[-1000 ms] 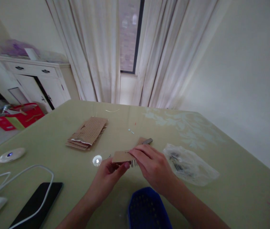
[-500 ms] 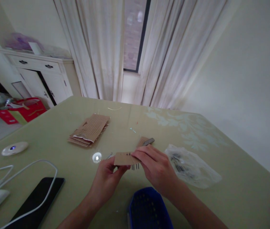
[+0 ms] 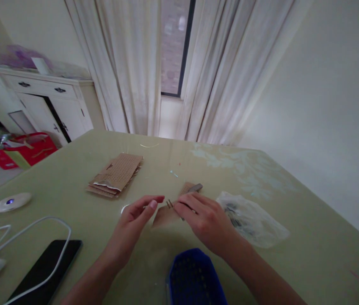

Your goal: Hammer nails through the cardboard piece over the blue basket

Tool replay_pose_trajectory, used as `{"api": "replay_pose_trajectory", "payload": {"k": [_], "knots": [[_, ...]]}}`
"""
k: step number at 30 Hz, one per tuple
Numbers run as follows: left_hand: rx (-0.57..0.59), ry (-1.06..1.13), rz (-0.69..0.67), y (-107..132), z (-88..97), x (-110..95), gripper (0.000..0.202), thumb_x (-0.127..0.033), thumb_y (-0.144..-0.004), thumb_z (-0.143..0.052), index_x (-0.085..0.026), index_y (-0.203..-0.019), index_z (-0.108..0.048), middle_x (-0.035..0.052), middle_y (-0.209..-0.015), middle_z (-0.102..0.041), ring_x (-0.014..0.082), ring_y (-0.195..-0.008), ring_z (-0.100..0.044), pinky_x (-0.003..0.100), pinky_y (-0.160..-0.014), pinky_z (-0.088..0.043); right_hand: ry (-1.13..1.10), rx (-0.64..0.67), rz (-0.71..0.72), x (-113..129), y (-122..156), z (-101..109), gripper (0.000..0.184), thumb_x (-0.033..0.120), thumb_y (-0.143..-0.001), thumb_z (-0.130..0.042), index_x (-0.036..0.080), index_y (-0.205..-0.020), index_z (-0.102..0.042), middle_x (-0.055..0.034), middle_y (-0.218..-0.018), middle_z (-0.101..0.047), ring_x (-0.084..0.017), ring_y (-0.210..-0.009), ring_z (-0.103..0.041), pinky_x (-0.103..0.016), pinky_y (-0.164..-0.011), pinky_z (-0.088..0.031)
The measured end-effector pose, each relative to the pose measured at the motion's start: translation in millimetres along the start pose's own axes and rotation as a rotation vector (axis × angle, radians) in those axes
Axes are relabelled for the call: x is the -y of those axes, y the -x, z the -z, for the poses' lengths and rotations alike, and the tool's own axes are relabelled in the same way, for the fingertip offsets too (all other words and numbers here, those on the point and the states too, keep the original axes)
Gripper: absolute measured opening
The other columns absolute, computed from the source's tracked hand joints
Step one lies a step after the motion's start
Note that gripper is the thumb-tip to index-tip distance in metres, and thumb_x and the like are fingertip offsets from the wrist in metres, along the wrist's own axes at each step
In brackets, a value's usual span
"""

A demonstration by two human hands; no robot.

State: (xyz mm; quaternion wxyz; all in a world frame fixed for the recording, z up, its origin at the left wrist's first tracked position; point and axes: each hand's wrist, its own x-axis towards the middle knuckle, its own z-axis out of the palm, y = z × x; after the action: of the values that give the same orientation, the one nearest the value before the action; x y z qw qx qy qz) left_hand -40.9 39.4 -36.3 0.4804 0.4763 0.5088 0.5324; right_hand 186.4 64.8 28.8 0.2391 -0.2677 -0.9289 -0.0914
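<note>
My right hand (image 3: 206,218) grips a small brown cardboard piece (image 3: 162,216) by its right end. Several thin dark pins (image 3: 169,204) stick out of the card near the fingertips; what they are exactly is too small to tell. Just left of the card is my left hand (image 3: 130,222), thumb and fingers apart, holding nothing. Beyond my right fingers lies another piece of perforated cardboard (image 3: 186,187) with a dark grey object (image 3: 195,188) on it. Below the hands stands a blue plastic basket (image 3: 175,264) with a perforated base.
A stack of perforated cardboard sheets (image 3: 119,171) lies at the back left. On the right is a clear plastic bag (image 3: 255,222) with dark small pieces inside. A black phone (image 3: 48,269), a white cable (image 3: 67,243) and a white oval device (image 3: 12,202) occupy the left side.
My left hand has let go of the cardboard piece and moved slightly left, fingers opening. The card has tilted in my right hand, its pins now pointing upward instead of down.
</note>
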Motion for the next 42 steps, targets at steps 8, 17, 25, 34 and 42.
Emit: {"api": "replay_pose_trajectory", "payload": {"k": [8,17,25,34,42], "knots": [[-0.091,0.014,-0.126,1.8,-7.2,3.3,0.035,-0.055,-0.079,-0.087,-0.020,-0.078,-0.083,0.0075,-0.086,-0.078,0.0220,-0.080,-0.070,0.032,-0.075,-0.059,-0.038,0.155,0.125,12.4,-4.3,6.2,0.016,0.016,-0.110,-0.059,0.017,-0.105,-0.075,-0.0071,-0.101,-0.078,-0.023,-0.092,-0.069,-0.034,-0.083,-0.057],[-0.296,-0.449,-0.009,-29.5,45.4,9.6,0.032,-0.049,-0.075,-0.080,-0.022,-0.091,-0.085,0.0093,-0.083,-0.084,0.0288,-0.077,-0.074,0.037,-0.073,-0.054,-0.070,0.024,-0.158,-1.1,2.1,-7.0,0.021,0.005,-0.103,-0.063,0.018,-0.113,-0.076,-0.0091,-0.108,-0.080,-0.024,-0.098,-0.075,-0.035,-0.088,-0.059],[-0.205,-0.793,-0.010,-33.9,43.1,27.8,0.024,-0.042,-0.080,-0.070,-0.021,-0.086,-0.082,0.0097,-0.076,-0.081,0.0308,-0.073,-0.072,0.039,-0.073,-0.049,-0.293,0.021,-0.353,-3.2,0.0,-7.0,0.019,0.011,-0.108,-0.060,0.019,-0.118,-0.074,-0.0104,-0.112,-0.082,-0.024,-0.101,-0.078,-0.036,-0.093,-0.061],[0.013,-0.472,-0.207,-1.1,0.7,-0.2,0.051,-0.058,-0.104,-0.046,-0.023,-0.091,-0.081,0.0067,-0.088,-0.079,0.0238,-0.082,-0.072,0.032,-0.075,-0.055,-0.366,-0.253,-0.328,5.8,0.4,-8.6,0.014,0.016,-0.108,-0.062,0.020,-0.111,-0.075,-0.0122,-0.116,-0.079,-0.025,-0.105,-0.076,-0.038,-0.096,-0.062],[0.059,-0.050,-0.101,12.1,-17.1,16.1,0.027,-0.048,-0.092,-0.078,-0.022,-0.092,-0.082,0.0061,-0.088,-0.083,0.0239,-0.084,-0.075,0.033,-0.081,-0.059,-0.377,-0.225,-0.241,8.7,2.8,-8.3,0.024,0.013,-0.107,-0.058,0.018,-0.123,-0.076,-0.0124,-0.123,-0.078,-0.024,-0.112,-0.076,-0.038,-0.099,-0.062]]}}
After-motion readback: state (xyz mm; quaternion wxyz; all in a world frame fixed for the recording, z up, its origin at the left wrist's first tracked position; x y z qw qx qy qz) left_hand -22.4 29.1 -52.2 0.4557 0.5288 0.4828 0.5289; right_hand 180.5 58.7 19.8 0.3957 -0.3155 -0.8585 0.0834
